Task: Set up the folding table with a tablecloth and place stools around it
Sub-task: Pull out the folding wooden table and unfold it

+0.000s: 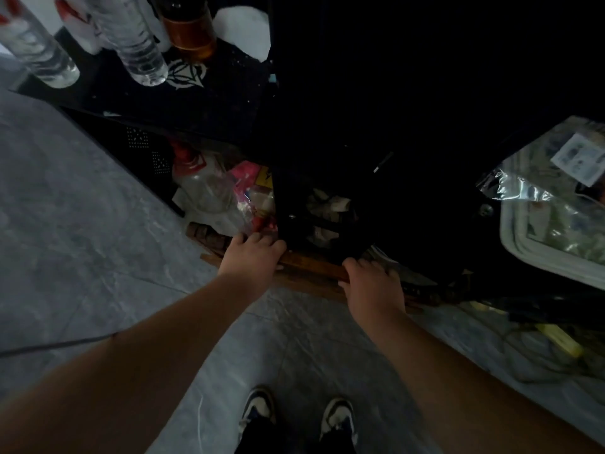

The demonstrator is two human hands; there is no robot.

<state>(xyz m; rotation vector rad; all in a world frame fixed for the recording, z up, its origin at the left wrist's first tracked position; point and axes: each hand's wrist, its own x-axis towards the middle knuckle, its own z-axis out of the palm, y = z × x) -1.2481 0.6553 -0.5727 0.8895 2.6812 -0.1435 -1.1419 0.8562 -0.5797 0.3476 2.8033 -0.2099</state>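
A brown wooden folded piece (311, 267), probably the folding table, lies low on the grey floor under a dark shelf unit. My left hand (252, 255) grips its left end, fingers curled over the top edge. My right hand (371, 283) grips the same wooden edge further right. Most of the wooden piece is hidden in the dark under the shelf. No tablecloth or stool is recognisable in this view.
On top of the dark shelf (212, 103) stand clear plastic bottles (137, 44) and an amber bottle (190, 31). Below it lie a plastic jug (203, 188) and pink packets. A plastic-wrapped bundle (556, 208) sits right. Cables (540, 365) trail on the floor; my shoes (298, 417) are below.
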